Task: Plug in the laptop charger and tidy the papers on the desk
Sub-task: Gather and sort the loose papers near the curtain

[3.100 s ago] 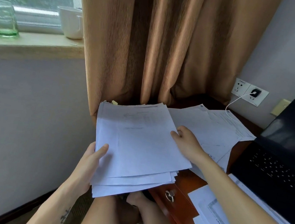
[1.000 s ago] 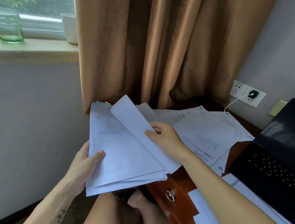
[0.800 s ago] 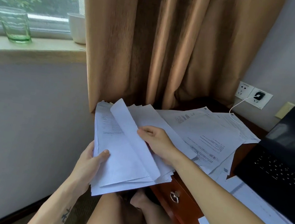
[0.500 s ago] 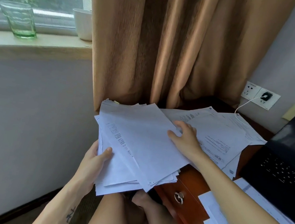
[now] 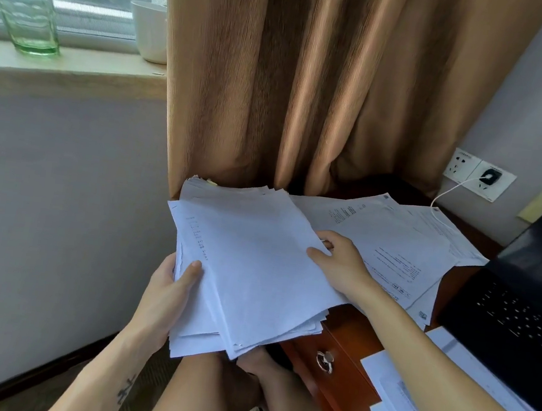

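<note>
A thick stack of white papers (image 5: 248,270) hangs off the left end of the wooden desk (image 5: 351,346). My left hand (image 5: 168,291) grips the stack's lower left edge, thumb on top. My right hand (image 5: 340,264) rests on the stack's right edge, fingers curled around the top sheets. More loose printed papers (image 5: 400,247) lie spread on the desk behind it. A black charger plug (image 5: 489,176) sits in the wall socket, its white cable (image 5: 443,194) running down to the desk. The open black laptop (image 5: 529,295) stands at the right.
Brown curtains (image 5: 309,91) hang behind the desk. A green glass (image 5: 27,18) and a white cup (image 5: 149,31) stand on the windowsill. More sheets (image 5: 408,407) lie at the desk's front right. A drawer ring pull (image 5: 324,360) faces my knees.
My right hand flipped a sheet over from the loose pile and laid it flat on top of the stack. My left hand kept its grip on the stack.
</note>
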Motion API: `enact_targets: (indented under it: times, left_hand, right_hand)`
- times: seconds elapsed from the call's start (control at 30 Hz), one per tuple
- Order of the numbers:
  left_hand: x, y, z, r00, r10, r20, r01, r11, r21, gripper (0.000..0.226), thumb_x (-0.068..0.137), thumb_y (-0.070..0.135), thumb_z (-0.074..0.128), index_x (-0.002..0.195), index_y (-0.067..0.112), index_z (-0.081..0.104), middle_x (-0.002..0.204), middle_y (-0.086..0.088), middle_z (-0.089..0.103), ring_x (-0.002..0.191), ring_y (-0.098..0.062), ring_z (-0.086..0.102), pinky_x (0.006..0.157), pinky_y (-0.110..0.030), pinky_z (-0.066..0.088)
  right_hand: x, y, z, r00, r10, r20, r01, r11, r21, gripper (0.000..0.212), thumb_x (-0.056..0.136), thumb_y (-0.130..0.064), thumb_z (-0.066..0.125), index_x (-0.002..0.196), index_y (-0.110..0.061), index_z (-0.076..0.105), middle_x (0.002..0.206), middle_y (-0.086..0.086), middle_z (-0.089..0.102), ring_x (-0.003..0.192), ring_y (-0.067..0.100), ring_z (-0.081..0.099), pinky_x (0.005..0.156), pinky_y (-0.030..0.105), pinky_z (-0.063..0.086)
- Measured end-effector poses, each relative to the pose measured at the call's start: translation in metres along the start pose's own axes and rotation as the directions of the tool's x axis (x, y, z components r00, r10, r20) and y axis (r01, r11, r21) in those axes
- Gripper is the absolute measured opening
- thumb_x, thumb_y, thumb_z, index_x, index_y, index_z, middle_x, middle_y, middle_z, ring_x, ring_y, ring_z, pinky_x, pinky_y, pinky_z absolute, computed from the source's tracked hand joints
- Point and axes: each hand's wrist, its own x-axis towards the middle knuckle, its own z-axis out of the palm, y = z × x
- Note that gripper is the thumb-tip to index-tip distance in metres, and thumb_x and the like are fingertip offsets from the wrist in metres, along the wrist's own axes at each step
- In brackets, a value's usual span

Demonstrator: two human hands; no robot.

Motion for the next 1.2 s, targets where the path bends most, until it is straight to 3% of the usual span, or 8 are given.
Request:
enact_targets:
  times: [0.23, 0.37, 0.47, 0.6, 0.73, 0.97, 1.1, 1.2]
  left_hand:
    - [0.001, -0.001, -0.001, 1.000, -0.029, -0.001, 0.029, 0.999, 0.013, 0.018, 0.108, 0.029, 0.054, 0.125, 0.027, 0.061, 0.117, 0.004, 0.076, 0.103, -0.021, 0.075, 0.096, -0.050, 0.057]
    - [-0.001, 0.000, 0.000, 0.999, -0.034, 0.006, 0.034, 0.999, -0.017, 0.021, 0.109, 0.033, 0.053, 0.128, 0.026, 0.059, 0.121, 0.003, 0.075, 0.105, -0.020, 0.074, 0.099, -0.051, 0.056]
    - [-0.005, 0.005, 0.002, 0.999, -0.018, 0.040, 0.020, 0.998, -0.057, 0.029, 0.106, 0.041, 0.055, 0.132, 0.027, 0.058, 0.125, 0.006, 0.073, 0.113, -0.019, 0.072, 0.103, -0.051, 0.054]
    - [-0.008, 0.010, 0.000, 0.995, -0.047, 0.088, 0.058, 0.990, -0.128, 0.048, 0.099, 0.056, 0.060, 0.136, 0.026, 0.060, 0.129, 0.004, 0.073, 0.120, -0.022, 0.069, 0.106, -0.050, 0.050]
    - [-0.009, 0.012, 0.000, 0.987, -0.083, 0.136, 0.100, 0.987, -0.123, 0.040, 0.102, 0.055, 0.052, 0.133, 0.032, 0.063, 0.125, 0.006, 0.075, 0.115, -0.023, 0.071, 0.103, -0.052, 0.051]
    - [-0.008, 0.009, -0.006, 0.979, -0.146, 0.143, 0.150, 0.989, -0.011, 0.032, 0.101, 0.020, 0.058, 0.129, 0.034, 0.057, 0.123, 0.004, 0.072, 0.112, -0.028, 0.070, 0.094, -0.051, 0.055]
    - [-0.008, 0.011, -0.006, 0.978, -0.150, 0.148, 0.143, 0.988, 0.056, 0.043, 0.097, 0.000, 0.062, 0.126, 0.031, 0.056, 0.121, 0.002, 0.074, 0.106, -0.029, 0.073, 0.095, -0.053, 0.056]
    - [-0.008, 0.009, -0.005, 0.982, -0.139, 0.131, 0.138, 0.990, 0.020, 0.051, 0.098, -0.004, 0.060, 0.130, 0.035, 0.057, 0.121, 0.002, 0.075, 0.105, -0.031, 0.075, 0.095, -0.058, 0.056]
  right_hand:
    - [-0.013, 0.008, -0.001, 0.987, 0.050, -0.152, -0.038, 0.996, 0.081, 0.017, 0.100, -0.019, 0.061, 0.116, -0.017, 0.065, 0.104, -0.006, 0.070, 0.095, 0.013, 0.068, 0.081, 0.032, 0.057]
    - [-0.025, 0.006, 0.012, 0.994, -0.068, -0.086, 0.059, 0.993, -0.103, 0.015, 0.102, -0.023, 0.054, 0.097, -0.015, 0.065, 0.074, 0.002, 0.063, 0.063, 0.010, 0.054, 0.061, 0.029, 0.042]
    - [-0.033, -0.001, 0.022, 0.981, -0.183, -0.066, 0.163, 0.958, -0.235, 0.026, 0.106, -0.023, 0.045, 0.087, -0.014, 0.060, 0.063, -0.009, 0.047, 0.055, 0.004, 0.043, 0.056, 0.025, 0.035]
    - [-0.036, -0.010, 0.034, 0.978, -0.209, 0.000, 0.185, 0.869, -0.459, 0.032, 0.108, -0.033, 0.032, 0.109, -0.015, 0.058, 0.092, -0.001, 0.049, 0.092, 0.018, 0.050, 0.080, 0.037, 0.046]
    - [-0.032, -0.007, 0.034, 0.988, -0.090, 0.124, 0.127, 0.934, -0.335, 0.048, 0.108, -0.033, 0.028, 0.153, -0.023, 0.040, 0.111, -0.002, 0.044, 0.121, 0.016, 0.036, 0.109, 0.036, 0.036]
    - [-0.030, 0.020, -0.010, 0.982, -0.190, -0.019, 0.166, 0.895, -0.414, 0.039, 0.105, -0.032, 0.045, 0.142, -0.026, 0.054, 0.123, -0.006, 0.052, 0.124, 0.013, 0.036, 0.112, 0.037, 0.034]
    - [-0.041, 0.044, -0.046, 0.994, 0.085, 0.069, -0.019, 0.752, -0.659, 0.088, 0.086, -0.075, 0.054, 0.158, -0.037, 0.022, 0.162, -0.006, 0.018, 0.150, 0.020, 0.006, 0.122, 0.045, 0.011]
    - [-0.046, 0.054, -0.064, 0.985, 0.153, 0.079, -0.063, 0.747, -0.662, 0.099, 0.080, -0.084, 0.052, 0.160, -0.039, 0.015, 0.168, -0.007, 0.008, 0.154, 0.021, 0.003, 0.123, 0.049, 0.007]
